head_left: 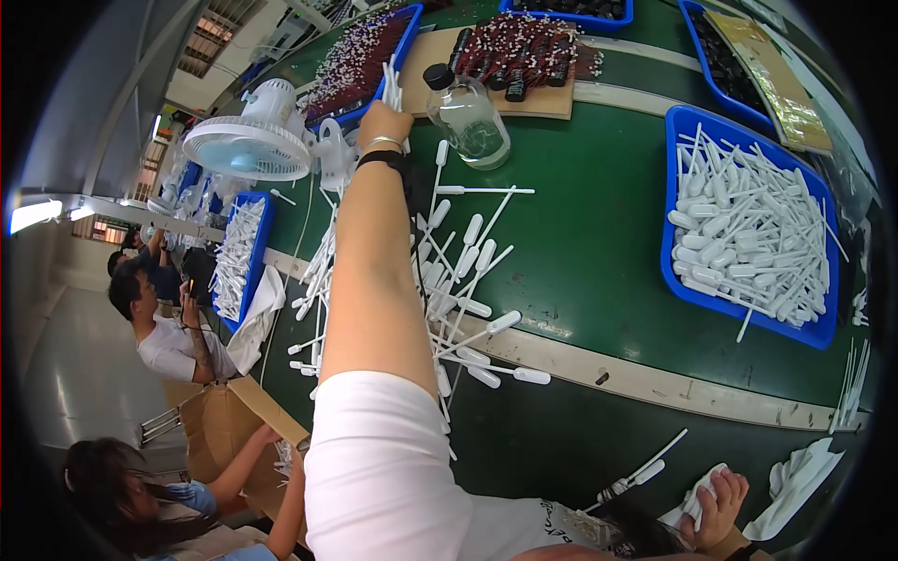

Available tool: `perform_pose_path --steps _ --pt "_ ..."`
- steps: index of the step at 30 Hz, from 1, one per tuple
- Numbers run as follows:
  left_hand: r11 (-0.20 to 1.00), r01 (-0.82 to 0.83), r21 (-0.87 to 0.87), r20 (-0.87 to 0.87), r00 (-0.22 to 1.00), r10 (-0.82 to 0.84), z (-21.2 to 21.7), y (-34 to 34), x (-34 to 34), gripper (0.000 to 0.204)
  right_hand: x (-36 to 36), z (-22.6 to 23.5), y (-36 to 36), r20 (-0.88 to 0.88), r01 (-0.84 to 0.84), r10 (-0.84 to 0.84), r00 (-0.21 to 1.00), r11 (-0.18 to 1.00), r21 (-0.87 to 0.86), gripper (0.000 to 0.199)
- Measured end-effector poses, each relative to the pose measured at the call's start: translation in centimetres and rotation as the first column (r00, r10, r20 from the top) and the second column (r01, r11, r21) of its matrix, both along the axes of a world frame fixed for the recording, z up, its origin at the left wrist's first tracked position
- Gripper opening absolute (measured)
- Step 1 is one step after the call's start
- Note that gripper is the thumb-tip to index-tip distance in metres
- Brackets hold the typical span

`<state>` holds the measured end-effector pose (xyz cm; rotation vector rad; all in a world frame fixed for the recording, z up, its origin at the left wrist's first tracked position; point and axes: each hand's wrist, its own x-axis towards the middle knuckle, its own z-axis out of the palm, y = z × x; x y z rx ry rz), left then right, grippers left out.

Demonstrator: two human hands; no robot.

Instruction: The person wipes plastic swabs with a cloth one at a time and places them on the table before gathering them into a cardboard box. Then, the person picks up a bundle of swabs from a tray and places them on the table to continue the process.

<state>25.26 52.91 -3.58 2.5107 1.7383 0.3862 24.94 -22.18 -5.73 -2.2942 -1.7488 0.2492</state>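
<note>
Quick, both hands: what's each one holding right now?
Left hand: closed around a few white pipettes, stretched far across the green table.
Right hand: closed on a white cloth.

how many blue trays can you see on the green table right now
6 blue trays: near right with white pipettes, far right, top centre, top left by the raised left hand, left beside the fan, small one further left. More may be hidden.

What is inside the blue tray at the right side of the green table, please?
The blue tray holds a loose heap of white plastic pipettes, crossing at all angles, one poking over the near rim. The heap covers the tray floor, so anything beneath is hidden.
</note>
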Motion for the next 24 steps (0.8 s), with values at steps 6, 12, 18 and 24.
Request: perform_pose_path --steps 6,12,18,24 --pt "0.987 0.083 0.140 0.207 0.972 -0.111 4.5 0.2 -3.0 0.048 -0.1 0.0 -0.7 -0.027 0.040 -0.039 0.999 0.999 0.025 0.044" --pt "0.922 0.381 -0.066 0.515 0.805 -0.295 10.2 -7.3 -5.3 0.035 -0.4 0.0 -1.0 0.025 0.028 -0.032 0.999 0.990 0.136 0.047" --pt "0.552 0.741 -0.383 0.919 0.369 0.142 14.1 -8.8 -12.1 0.018 -1.0 -0.7 -0.9 0.019 0.045 -0.052 0.998 0.960 0.278 0.048" --pt "0.248 0.874 -0.418 0.904 0.426 0.026 13.0 -32.2 -7.1 0.022 -2.2 -1.2 -4.5 0.100 0.124 -0.218 0.971 0.813 0.569 0.052"
